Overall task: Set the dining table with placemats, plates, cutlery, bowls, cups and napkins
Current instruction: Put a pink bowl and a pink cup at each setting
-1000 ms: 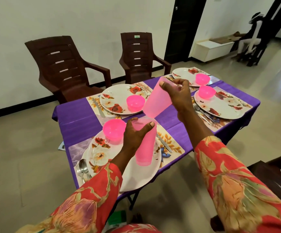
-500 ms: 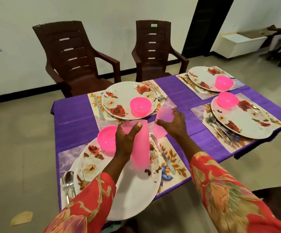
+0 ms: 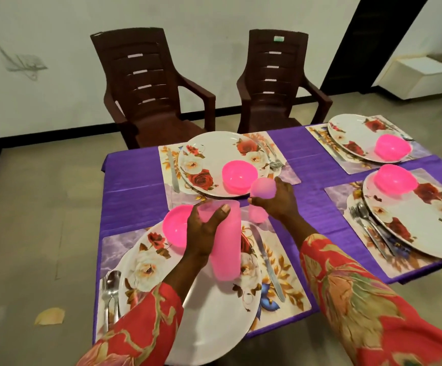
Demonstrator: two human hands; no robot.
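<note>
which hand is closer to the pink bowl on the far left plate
Right. The right hand, holding a cup, is just beside that bowl. The left hand holds a cup stack nearer the person.

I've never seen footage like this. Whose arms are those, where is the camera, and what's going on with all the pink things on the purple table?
There is no machine here. The arms in red flowered sleeves belong to a person, and the camera sits on that person's head, looking forward and down, so you see what they see.

The table has a purple cloth and four place settings. Each has a placemat, a flowered plate, cutlery beside it and a pink bowl, such as the one on the far plate.

The left hand holds a stack of pink cups above the near plate. The right hand grips a single pink cup low over the cloth, between the near and far settings. It seems to be setting it down; whether it touches the cloth I cannot tell.

Two brown chairs stand behind the table.
</note>
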